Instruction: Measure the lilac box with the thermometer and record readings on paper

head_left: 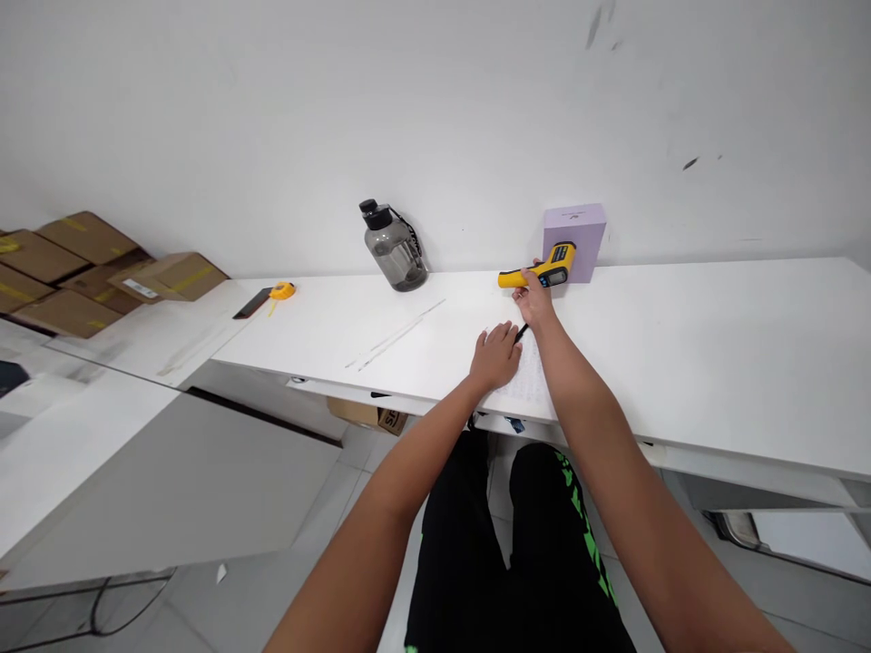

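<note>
The white tabletop ran along the wall, its back edge close against it. Cardboard boxes, several with yellow tape, were piled toward its left end, near the wall. A large grey see-through water jug with a black cap and strap stood at the back edge, left of both hands. The lilac box stood upright at the same edge, farther right. Printed or written paper lay by the front edge, partly hidden by the forearms. The yellow-and-black infrared thermometer was in front of the lilac box, near the back edge, its handle pointing left and its display facing up; whether it touched the box could not be told. The right hand held it, fingers closed around the handle. The left hand lay palm down at the paper, fingers extended and only slightly spread. Well to the left, near the back edge, lay a thin dark slab, with a yellow tape measure at its right end. Smallest was a black pen, slanting between the two hands; which one held it, if either, could not be told.
</note>
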Demonstrator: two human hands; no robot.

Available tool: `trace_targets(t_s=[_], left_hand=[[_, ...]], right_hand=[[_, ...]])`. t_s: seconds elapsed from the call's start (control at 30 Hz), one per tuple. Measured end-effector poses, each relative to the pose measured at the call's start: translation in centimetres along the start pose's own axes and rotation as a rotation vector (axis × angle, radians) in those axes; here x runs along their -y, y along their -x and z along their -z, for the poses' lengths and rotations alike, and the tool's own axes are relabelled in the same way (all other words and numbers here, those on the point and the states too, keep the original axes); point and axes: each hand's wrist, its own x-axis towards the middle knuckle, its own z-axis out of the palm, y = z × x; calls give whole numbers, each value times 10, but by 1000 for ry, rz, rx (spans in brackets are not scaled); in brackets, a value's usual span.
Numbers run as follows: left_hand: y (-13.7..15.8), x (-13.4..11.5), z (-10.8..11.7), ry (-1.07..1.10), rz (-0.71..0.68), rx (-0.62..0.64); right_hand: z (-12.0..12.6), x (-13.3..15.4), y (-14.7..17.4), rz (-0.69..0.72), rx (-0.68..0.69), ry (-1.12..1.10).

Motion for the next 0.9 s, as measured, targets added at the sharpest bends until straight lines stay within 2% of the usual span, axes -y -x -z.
trace_targets(t_s=[0.43, 0.77, 0.9], left_hand=[[0, 0, -1, -8, -6, -20], [-1, 0, 1, 20, -1, -9], [-1, 0, 0, 13, -3, -14]], right_hand=[[3, 0, -4, 39, -1, -41], [2, -3, -3, 41, 9, 96], [2, -3, -3, 38, -3, 83]])
